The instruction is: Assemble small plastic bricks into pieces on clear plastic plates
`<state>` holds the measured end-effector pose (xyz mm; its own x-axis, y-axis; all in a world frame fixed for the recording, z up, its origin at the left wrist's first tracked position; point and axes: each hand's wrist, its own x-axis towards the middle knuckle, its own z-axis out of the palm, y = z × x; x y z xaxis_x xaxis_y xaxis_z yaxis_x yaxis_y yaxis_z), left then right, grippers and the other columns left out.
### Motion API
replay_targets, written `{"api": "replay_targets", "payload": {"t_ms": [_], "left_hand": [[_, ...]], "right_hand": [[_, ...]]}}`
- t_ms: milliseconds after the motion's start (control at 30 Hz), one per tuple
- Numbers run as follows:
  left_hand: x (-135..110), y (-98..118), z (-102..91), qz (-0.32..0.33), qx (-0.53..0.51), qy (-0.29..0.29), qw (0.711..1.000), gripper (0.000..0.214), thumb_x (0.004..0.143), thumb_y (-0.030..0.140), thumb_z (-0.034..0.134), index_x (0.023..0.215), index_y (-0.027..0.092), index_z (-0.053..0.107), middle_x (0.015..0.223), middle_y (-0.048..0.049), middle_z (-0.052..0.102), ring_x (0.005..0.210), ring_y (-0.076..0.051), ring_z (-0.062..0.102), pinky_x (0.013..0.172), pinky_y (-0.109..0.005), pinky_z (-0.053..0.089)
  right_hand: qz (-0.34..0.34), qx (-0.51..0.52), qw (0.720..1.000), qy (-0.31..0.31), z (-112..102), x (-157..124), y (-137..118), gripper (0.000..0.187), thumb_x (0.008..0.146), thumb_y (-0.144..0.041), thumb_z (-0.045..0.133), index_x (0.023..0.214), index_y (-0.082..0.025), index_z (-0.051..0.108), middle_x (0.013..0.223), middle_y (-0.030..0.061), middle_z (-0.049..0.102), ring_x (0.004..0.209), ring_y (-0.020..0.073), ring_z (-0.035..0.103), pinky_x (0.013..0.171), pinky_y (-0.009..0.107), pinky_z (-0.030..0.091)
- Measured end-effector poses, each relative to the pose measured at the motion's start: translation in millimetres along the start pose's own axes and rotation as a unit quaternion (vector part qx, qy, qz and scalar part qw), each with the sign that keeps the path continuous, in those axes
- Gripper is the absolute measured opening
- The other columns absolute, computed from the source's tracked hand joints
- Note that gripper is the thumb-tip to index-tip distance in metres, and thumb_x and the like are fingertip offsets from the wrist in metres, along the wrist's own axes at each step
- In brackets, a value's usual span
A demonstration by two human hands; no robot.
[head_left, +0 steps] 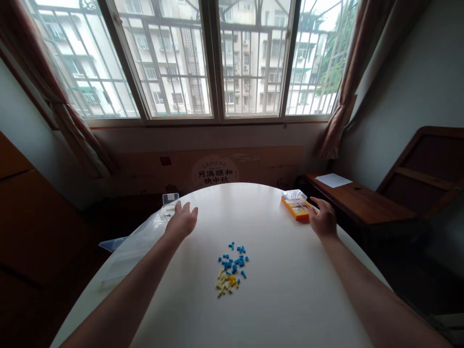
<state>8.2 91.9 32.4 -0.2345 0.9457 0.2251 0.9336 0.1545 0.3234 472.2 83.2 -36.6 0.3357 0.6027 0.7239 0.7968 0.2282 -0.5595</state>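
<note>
Both my arms reach out over a round white table [275, 299]. My left hand [182, 220] hovers near the table's left edge with its fingers spread, holding nothing, beside a clear plastic bag [141, 239]. My right hand [322, 218] rests at the right edge, its fingers curled against an orange box [297, 208] that has a clear lid or bag on top. Between the arms lies a small heap of tiny pieces: blue ones [234, 258] behind, yellow ones [226, 284] in front.
A small clear container [170, 198] sits at the table's far left rim. A dark wooden bench [358, 200] with a white sheet of paper [333, 180] stands to the right. A wide barred window [213, 58] and curtains fill the wall ahead.
</note>
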Motion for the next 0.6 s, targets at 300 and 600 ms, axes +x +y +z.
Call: {"api": "replay_targets", "payload": {"t_ms": [300, 600], "left_hand": [[-94.3, -6.3, 1.4, 0.142, -0.145, -0.001, 0.979, 0.047, 0.092, 0.043, 0.033, 0.116, 0.015, 0.063, 0.122, -0.011, 0.063, 0.118, -0.024, 0.057, 0.104, -0.037, 0.044], [-99.1, -19.2, 13.1, 0.09, -0.245, 0.011, 0.965, 0.041, 0.093, 0.044, 0.034, 0.1, 0.018, 0.064, 0.092, -0.0064, 0.07, 0.064, -0.019, 0.066, 0.066, -0.033, 0.054]], "right_hand": [[-0.052, -0.152, 0.981, -0.108, 14.0, -0.8, -3.3, 0.05, 0.083, -0.016, 0.043, 0.13, -0.019, 0.058, 0.139, 0.0119, 0.053, 0.135, 0.0328, 0.038, 0.11, 0.061, 0.024], [-0.104, -0.285, 0.913, -0.275, 21.5, 82.7, -9.5, 0.036, 0.094, -0.035, 0.058, 0.125, -0.018, 0.055, 0.127, 0.01, 0.056, 0.108, 0.0235, 0.059, 0.09, 0.046, 0.051]]}}
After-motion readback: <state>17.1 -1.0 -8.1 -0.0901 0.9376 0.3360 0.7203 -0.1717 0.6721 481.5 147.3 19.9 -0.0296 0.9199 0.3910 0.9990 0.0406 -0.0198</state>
